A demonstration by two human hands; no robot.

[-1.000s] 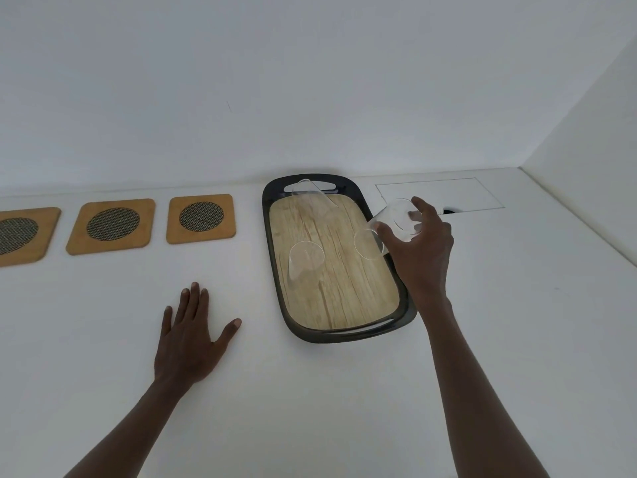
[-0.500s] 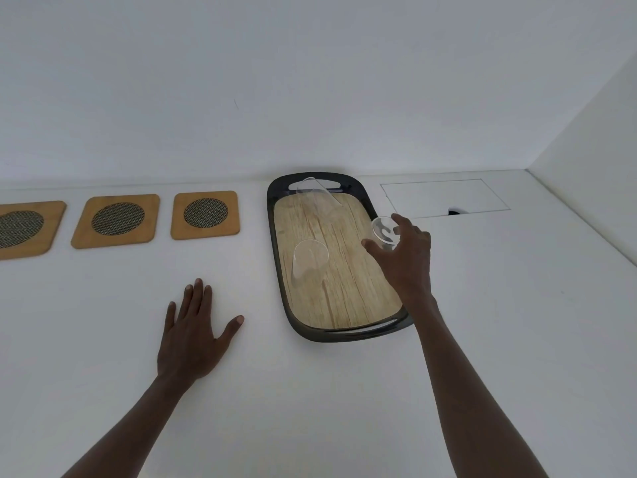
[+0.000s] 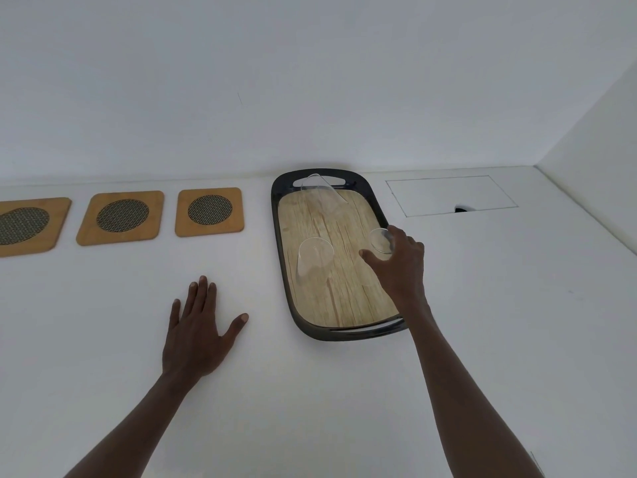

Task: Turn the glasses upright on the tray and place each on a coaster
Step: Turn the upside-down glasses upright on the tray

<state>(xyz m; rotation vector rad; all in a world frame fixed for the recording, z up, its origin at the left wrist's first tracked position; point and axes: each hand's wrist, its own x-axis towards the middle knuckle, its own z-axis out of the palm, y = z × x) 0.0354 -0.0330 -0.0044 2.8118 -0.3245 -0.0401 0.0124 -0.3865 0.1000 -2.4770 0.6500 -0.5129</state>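
Head view: right hand (image 3: 400, 267) fingers (image 3: 370, 255) curled round glass (image 3: 381, 243) over tray (image 3: 286, 270); left hand (image 3: 196, 326) flat on worktop (image 3: 482, 305), fingers spread, holding nothing. Step: uprighting. Next: carry leftward of fingers to coaster (image 3: 209, 212).

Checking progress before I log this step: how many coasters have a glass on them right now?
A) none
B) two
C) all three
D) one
A: the three coasters lie bare on the table, two glasses sit on the tray, and the right hand grips the third glass over the tray.
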